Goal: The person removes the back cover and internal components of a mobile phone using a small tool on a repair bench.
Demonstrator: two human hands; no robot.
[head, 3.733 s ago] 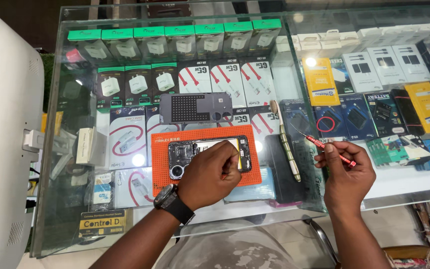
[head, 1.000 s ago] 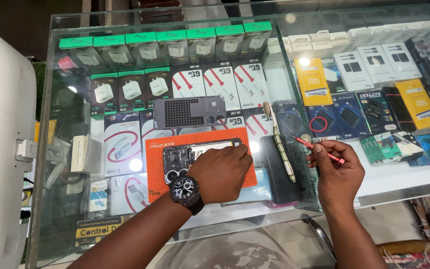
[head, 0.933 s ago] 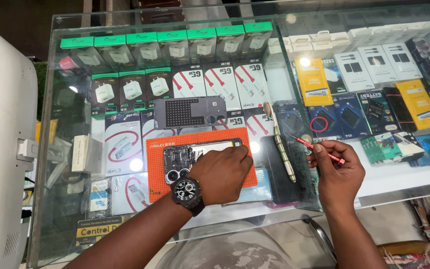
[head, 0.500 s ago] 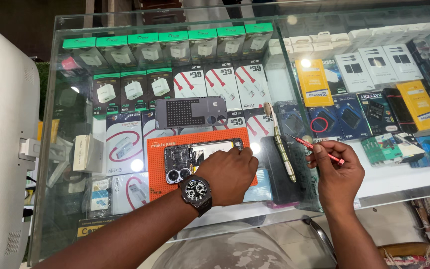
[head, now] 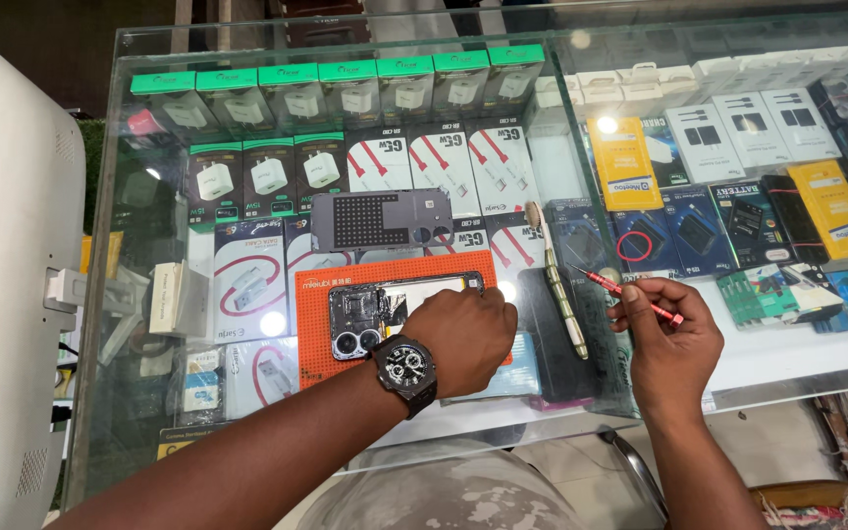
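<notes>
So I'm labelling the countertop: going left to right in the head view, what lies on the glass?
White monitor → orange mat with the opened phone → left hand → toothbrush → right hand holding a red screwdriver.

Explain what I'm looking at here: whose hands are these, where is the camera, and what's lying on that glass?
The camera sits on a person's head and looks down at their own two hands over a glass counter. The left hand, with a wristwatch, rests on an opened phone lying on an orange mat. The right hand holds a thin red screwdriver. On the glass also lie a grey back cover and a toothbrush-like brush. Boxed chargers and cables sit on the shelves beneath.
</notes>
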